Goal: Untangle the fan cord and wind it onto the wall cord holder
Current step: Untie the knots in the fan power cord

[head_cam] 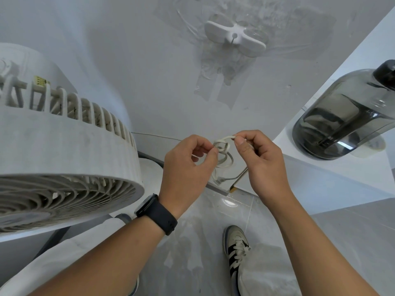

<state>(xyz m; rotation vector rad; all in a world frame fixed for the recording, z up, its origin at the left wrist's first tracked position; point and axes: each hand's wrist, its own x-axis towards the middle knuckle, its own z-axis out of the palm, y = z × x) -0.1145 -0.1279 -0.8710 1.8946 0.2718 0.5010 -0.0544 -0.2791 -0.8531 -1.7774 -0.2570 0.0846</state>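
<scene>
**A:** Where's the cord?

**B:** Mid-frame, between both hands. The white fan cord (222,155) is bunched into a knot of small loops, held in the air in front of the wall. Left hand (185,167) pinches the left side of the knot between thumb and fingers. Right hand (261,160) pinches the top loop, thumb against forefinger. The hands sit close together, each clamped on the cord.

**A:** Loose ends?

**B:** One tail hangs down below the knot to a small plug-like end near the skirting (too small to tell exactly). A thin run of cord also trails left along the wall toward the fan.

**A:** Fan?

**B:** White fan (64,159), near left, grille tilted down and toward the camera. Well apart from the knot.

**A:** Holder?

**B:** The white wall cord holder (234,37) is far, top centre on the wall, with no cord on it. Patchy adhesive marks show on the wall around it.

**A:** Anything else?

**B:** Smoky grey jug (344,116) with a black lid on the white worktop (333,178) at right. Black watch (156,212) on the left wrist. One striped shoe (236,251) on the grey tile floor, near centre.
</scene>
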